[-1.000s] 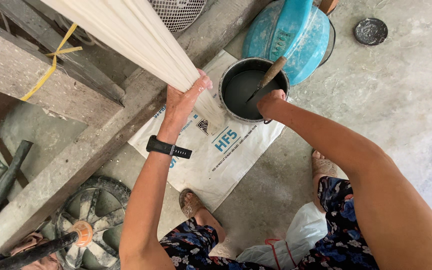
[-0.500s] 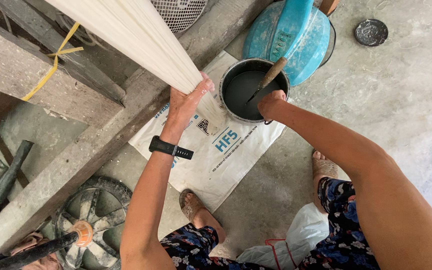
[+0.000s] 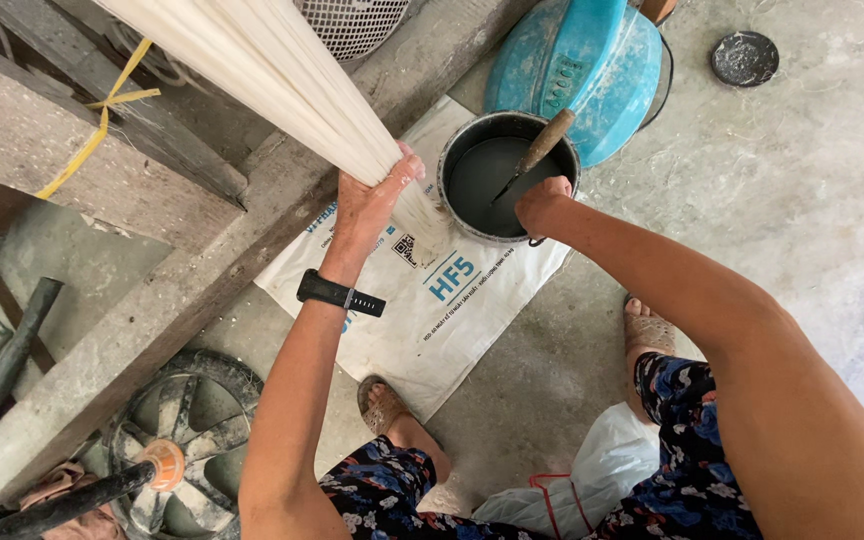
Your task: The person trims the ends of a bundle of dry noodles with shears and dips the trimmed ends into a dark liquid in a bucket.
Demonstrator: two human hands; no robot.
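gripping pale fibre bundle point(image 3: 282, 80), left hand point(image 3: 372, 195).

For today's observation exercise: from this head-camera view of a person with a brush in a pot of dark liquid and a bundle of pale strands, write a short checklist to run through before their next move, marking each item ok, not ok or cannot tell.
1. Left hand grips the pale strand bundle near its lower end: ok.
2. Right hand holds the brush, wooden handle up: ok.
3. Brush tip is in the dark liquid: ok.
4. Pot stands upright on the white sack: ok.
5. Bristles are fully loaded: cannot tell, they are under the surface.
6. Bundle end is clear of the pot rim: cannot tell, the hand hides part of it.
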